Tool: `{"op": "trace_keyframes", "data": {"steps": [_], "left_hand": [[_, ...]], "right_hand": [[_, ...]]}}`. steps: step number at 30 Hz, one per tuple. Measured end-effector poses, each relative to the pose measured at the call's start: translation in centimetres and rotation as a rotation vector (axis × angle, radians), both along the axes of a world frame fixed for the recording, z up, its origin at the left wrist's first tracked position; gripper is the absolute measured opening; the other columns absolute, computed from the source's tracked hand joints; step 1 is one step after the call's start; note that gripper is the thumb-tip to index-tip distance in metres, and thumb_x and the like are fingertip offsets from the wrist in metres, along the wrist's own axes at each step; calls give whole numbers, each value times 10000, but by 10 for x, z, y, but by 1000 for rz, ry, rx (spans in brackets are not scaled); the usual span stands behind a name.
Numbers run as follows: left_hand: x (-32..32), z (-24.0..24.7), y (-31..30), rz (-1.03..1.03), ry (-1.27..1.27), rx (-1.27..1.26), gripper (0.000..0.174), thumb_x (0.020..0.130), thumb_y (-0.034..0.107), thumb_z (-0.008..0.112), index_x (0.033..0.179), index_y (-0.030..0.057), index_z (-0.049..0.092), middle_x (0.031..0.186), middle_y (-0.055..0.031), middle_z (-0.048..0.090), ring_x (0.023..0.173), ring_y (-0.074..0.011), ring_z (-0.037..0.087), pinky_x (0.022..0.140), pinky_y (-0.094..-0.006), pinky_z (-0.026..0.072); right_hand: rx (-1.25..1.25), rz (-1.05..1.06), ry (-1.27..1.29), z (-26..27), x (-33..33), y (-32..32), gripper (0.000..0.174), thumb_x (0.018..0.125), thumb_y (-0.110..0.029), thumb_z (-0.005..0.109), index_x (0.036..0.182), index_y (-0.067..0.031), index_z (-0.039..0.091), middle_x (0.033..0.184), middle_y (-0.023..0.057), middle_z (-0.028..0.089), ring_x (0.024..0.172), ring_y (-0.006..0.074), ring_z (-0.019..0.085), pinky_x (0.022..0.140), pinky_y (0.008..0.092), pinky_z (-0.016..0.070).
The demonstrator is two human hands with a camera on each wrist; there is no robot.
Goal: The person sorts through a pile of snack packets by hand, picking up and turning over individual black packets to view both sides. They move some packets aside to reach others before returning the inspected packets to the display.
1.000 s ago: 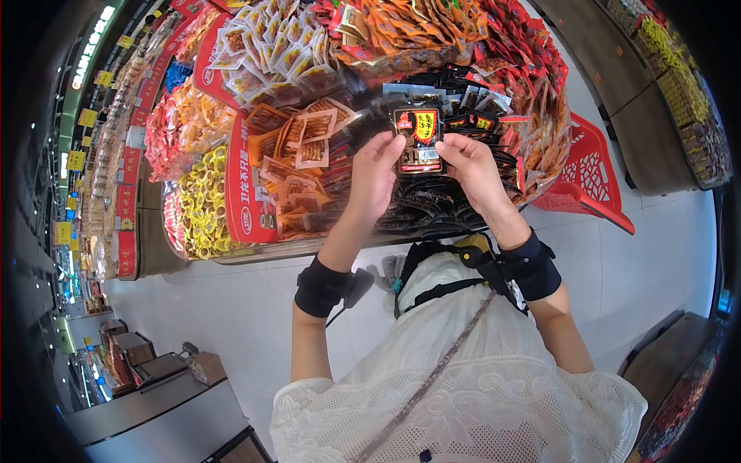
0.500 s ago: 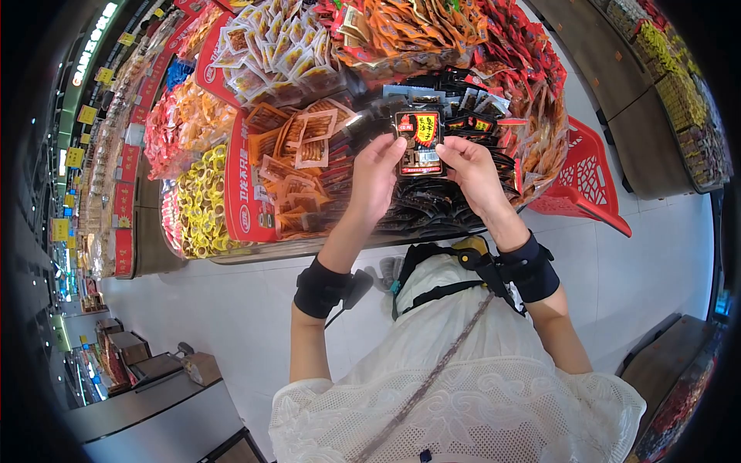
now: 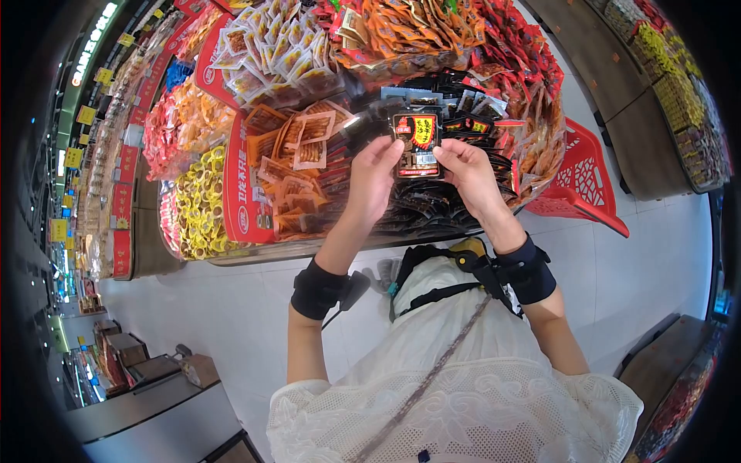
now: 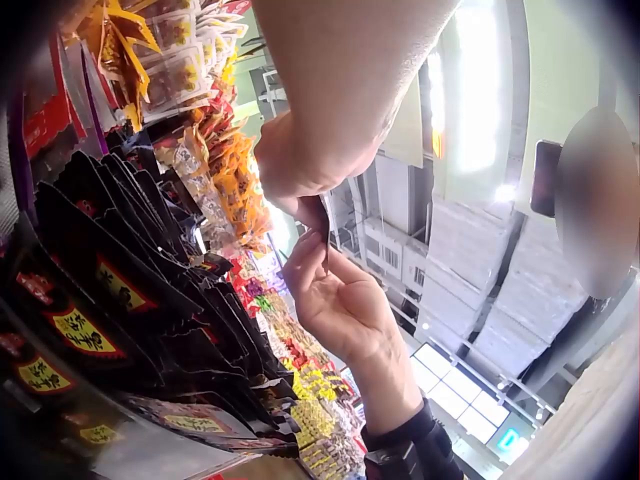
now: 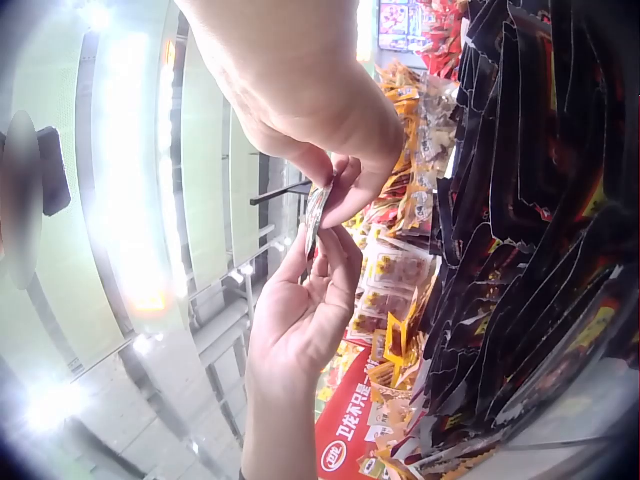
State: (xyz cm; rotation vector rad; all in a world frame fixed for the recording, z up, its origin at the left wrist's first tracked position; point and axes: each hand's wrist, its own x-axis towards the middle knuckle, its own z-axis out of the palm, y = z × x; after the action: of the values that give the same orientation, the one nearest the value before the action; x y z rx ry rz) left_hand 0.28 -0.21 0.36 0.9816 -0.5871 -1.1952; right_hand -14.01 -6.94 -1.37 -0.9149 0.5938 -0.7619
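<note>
A small black packet with a red and yellow label (image 3: 417,144) is held upright between both hands over the snack bins. The left hand (image 3: 374,176) pinches its left edge, thumb on the front; the right hand (image 3: 472,174) pinches the right edge the same way. In the left wrist view the packet (image 4: 317,222) appears edge-on between the left hand (image 4: 310,158) and the right hand (image 4: 347,312). From the right wrist the thin packet (image 5: 317,215) shows between the right hand (image 5: 345,130) and the left hand (image 5: 298,325). Black packets (image 3: 424,202) fill the bin below.
Orange packets (image 3: 297,166), white packets (image 3: 278,54) and yellow packets (image 3: 204,204) lie in neighbouring bins with a red sign (image 3: 244,185). A red basket (image 3: 583,181) stands at the display's right. Wooden shelving (image 3: 648,131) is farther right, shelves of goods at the left.
The view has shifted slightly, and the packet sits a little more to the left in it. Both hands keep their pinch on its edges.
</note>
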Motion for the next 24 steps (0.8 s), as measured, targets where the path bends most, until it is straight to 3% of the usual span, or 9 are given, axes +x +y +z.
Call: {"op": "trace_keyframes", "data": {"steps": [8, 17, 24], "left_hand": [[0, -1, 0, -5, 11, -11, 175, 880, 106, 507, 1007, -12, 524, 933, -69, 591, 842, -110, 574, 755, -245, 478], [1, -4, -2, 9, 10, 14, 200, 861, 112, 538, 1010, -22, 549, 921, -54, 595, 817, -86, 555, 690, -218, 455], [0, -2, -3, -3, 2, 1, 195, 867, 120, 531, 1006, -17, 541, 921, -60, 594, 814, -90, 562, 700, -224, 465]], "right_hand": [[10, -11, 3, -3, 1, 0, 115, 848, -128, 554, 870, -23, 596, 740, -32, 578, 641, 25, 525, 578, 170, 420], [-11, -6, 32, -4, 1, -2, 101, 842, -126, 559, 869, -38, 599, 684, -67, 535, 570, -10, 435, 515, 147, 341], [-15, 0, 31, -3, 0, -4, 114, 844, -142, 563, 875, -39, 600, 699, -60, 553, 592, -2, 462, 531, 151, 355]]}}
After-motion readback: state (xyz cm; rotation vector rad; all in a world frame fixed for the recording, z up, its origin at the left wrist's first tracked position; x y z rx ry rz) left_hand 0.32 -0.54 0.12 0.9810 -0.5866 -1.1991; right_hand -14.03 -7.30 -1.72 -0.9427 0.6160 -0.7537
